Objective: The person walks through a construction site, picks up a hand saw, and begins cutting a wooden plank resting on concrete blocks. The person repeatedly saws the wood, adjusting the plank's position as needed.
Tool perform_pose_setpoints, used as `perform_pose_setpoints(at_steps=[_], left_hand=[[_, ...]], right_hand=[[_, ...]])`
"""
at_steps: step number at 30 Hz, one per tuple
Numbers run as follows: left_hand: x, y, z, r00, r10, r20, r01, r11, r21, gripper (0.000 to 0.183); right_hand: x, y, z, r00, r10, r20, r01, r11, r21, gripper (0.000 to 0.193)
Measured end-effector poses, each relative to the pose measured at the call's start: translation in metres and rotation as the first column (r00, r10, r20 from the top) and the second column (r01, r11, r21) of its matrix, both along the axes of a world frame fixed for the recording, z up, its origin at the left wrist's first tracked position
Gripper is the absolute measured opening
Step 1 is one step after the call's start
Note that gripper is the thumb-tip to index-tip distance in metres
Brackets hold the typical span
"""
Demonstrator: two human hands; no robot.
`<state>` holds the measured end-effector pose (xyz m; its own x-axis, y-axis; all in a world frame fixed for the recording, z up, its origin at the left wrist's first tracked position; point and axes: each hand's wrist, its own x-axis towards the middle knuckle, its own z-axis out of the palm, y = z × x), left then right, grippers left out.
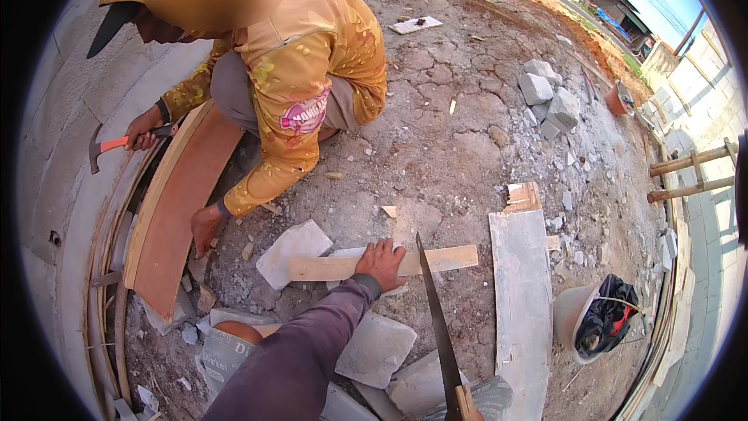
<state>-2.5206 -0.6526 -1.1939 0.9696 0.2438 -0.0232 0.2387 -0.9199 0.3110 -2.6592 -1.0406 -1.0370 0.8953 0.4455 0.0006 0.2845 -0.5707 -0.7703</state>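
Note:
A pale wooden slat (444, 258) lies crosswise over grey block pieces. My left hand (380, 265) presses down on its middle, with the fingers curled over the far edge. To the right, a handsaw (438, 320) points away from me, its blade tip next to the slat's far edge. The saw's wooden handle (466, 404) is at the lower edge, where only a sliver of my right hand (478, 416) shows around it. Under the slat's left end sits a whitish block (294, 252). Pale sawdust lies on the ground beyond the blade tip.
At left a crouching co-worker (312, 70) holds a hammer (113, 143) beside a long board (183, 195). A whitish plank (520, 296) lies on my right, near a bucket (573, 320) with a black bag. Broken blocks (378, 349) lie close to my knees.

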Motion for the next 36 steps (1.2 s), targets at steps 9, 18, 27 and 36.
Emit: perform_pose_setpoints(at_steps=[9, 18, 27, 36], left_hand=[[-0.002, -0.001, 0.008, 0.999, 0.011, 0.031, -0.011, 1.000, 0.008, 0.066], [0.000, -0.001, -0.010, 1.000, -0.006, -0.016, 0.006, 1.000, -0.008, 0.066], [0.000, 0.000, 0.010, 1.000, -0.009, -0.010, 0.009, 1.000, 0.000, 0.066], [-0.001, -0.002, -0.009, 0.999, 0.005, 0.034, -0.006, 1.000, 0.029, 0.065]], right_hand=[[0.117, 0.149, -0.068, 0.995, -0.095, 0.041, 0.082, 0.963, 0.255, 0.053], [-0.021, -0.006, 0.014, 0.997, -0.048, -0.057, 0.049, 0.999, 0.019, 0.044], [0.111, 0.140, -0.077, 0.996, -0.091, -0.025, 0.094, 0.956, 0.280, 0.055], [-0.005, 0.018, 0.019, 0.975, -0.178, -0.134, 0.183, 0.983, 0.023, 0.050]])
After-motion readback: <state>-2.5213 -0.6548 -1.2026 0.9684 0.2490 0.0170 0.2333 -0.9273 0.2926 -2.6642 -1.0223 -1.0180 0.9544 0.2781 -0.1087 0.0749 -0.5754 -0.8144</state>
